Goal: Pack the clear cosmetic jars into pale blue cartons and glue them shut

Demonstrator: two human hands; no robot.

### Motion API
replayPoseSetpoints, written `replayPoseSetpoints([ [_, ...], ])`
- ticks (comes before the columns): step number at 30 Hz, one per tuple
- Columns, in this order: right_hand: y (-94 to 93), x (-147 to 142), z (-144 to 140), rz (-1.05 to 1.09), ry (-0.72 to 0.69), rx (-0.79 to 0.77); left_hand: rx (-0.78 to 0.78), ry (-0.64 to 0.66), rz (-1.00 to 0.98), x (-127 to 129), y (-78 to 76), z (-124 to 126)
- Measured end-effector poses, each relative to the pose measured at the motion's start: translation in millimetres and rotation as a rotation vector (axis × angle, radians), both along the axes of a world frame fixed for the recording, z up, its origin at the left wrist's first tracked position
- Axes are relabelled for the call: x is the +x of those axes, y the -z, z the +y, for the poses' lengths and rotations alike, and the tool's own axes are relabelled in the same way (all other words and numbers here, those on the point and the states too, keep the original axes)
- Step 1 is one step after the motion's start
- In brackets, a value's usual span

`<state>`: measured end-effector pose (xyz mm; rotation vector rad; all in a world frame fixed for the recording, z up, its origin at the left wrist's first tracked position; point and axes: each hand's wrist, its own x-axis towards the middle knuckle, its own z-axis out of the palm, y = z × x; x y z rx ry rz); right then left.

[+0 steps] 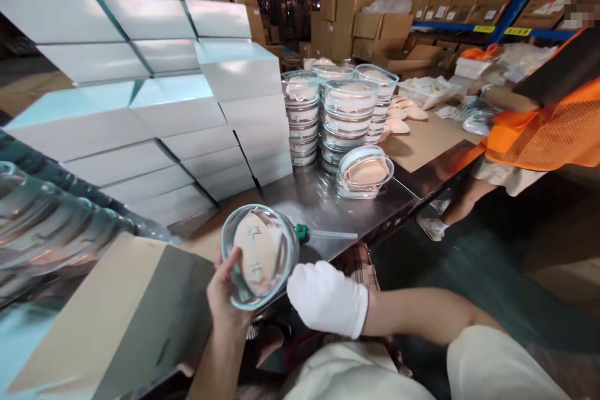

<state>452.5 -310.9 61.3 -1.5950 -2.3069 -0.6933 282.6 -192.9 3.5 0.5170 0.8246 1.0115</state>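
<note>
Clear plastic round case (259, 255) with a pale pad inside sits in my left hand (224, 300), fingers clasping its lower rim, just above the worktop (319, 200) edge. Right of the case, my white-gloved right hand (328, 297) curls loosely, holding nothing I can see.

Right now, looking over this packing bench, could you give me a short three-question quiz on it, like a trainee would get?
1. True or false: the right hand wears a white glove.
2. What does the left hand hold? A) clear round case B) a pale blue box C) a marker
3. What stands stacked behind the lone round case lying on the metal table?

Key: 1 true; 2 A; 3 stacks of clear round cases.
</note>
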Motion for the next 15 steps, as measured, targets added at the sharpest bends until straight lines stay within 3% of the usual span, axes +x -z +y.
replayPoseSetpoints([
  [2,21.9,-15,-10,0.082,0.072,0.058,0.023,-0.140,0.012,12,1.5,-4],
  [5,47.9,-15,-18,0.345,0.048,-0.059,-0.009,-0.218,0.015,20,4.0,-9],
  [8,66.6,-4,-19,0.949,-0.019,-0.136,0.157,-0.256,0.013,21,6.5,-11],
  [11,80.0,-4,-9,1.505,0.094,-0.199,0.392,-0.201,0.117,24,9.9,-16],
  [15,82.8,-14,10,1.778,0.128,-0.289,0.691,-0.056,0.300,17,15.1,-39],
])
